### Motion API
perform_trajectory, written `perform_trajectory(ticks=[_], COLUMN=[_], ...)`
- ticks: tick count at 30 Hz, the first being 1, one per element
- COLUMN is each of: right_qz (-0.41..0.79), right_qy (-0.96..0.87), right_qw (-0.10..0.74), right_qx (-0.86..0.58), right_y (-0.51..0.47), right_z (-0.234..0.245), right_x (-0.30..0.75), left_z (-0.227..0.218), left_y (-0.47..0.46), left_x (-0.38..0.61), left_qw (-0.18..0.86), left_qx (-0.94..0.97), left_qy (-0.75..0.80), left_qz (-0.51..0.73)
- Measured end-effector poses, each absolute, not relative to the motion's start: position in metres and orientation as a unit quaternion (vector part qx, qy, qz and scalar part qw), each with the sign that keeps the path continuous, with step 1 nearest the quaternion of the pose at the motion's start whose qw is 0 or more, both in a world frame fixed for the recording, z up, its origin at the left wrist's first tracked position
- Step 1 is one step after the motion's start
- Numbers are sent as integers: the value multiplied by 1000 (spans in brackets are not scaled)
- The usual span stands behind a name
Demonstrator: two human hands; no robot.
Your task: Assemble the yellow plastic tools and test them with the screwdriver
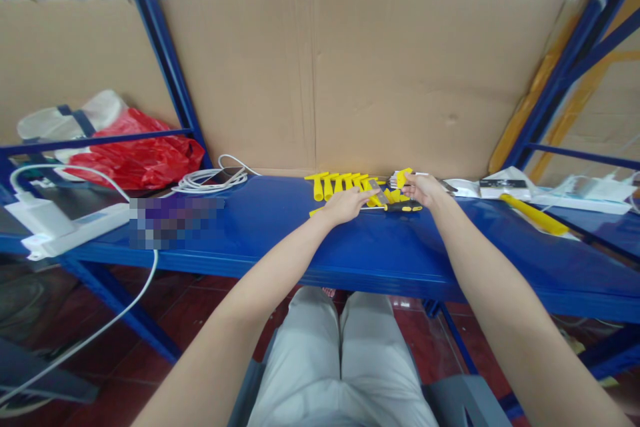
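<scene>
A row of yellow T-shaped plastic handles [318, 187] stands along the back of the blue table. My left hand [345, 205] is at the right end of this row, its fingertips on a flat grey metal piece [379, 192]. Pinched in my right hand [424, 189] is a yellow plastic piece [402, 177], much like the ones in the row. Between and just below my hands lies a screwdriver [404, 206] with a black and yellow handle, its shaft pointing left. More yellow pieces [394, 196] lie behind it, partly covered by my fingers.
A coiled white cable [210, 180], a red plastic bag [143, 150] and a power strip [85, 230] are on the left. At right lie a long yellow object [534, 213], a small box [504, 187] and white adapters [600, 190]. Cardboard [400, 80] closes off the back.
</scene>
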State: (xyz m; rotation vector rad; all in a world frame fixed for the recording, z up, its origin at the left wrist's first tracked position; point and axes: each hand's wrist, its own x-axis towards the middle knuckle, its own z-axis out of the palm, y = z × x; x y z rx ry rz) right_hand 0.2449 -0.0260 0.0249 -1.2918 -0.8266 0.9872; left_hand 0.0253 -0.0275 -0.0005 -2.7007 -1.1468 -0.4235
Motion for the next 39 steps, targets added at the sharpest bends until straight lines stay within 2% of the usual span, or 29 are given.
perform_trajectory(ticks=[14,23,39], right_qz=[455,484,461], right_qy=[-445,-419,-457], right_qw=[562,558,530], right_qx=[-529,-528,-545], right_y=[-17,-25,-28], right_z=[21,27,30], right_x=[251,240,236], left_z=[0,-1,-4], left_y=[-25,-23,-17], left_x=[25,25,24], left_qw=[100,92,73], left_qx=[-912,-911,-909], left_qy=[-365,-365,-350], left_qz=[-157,-170,-214])
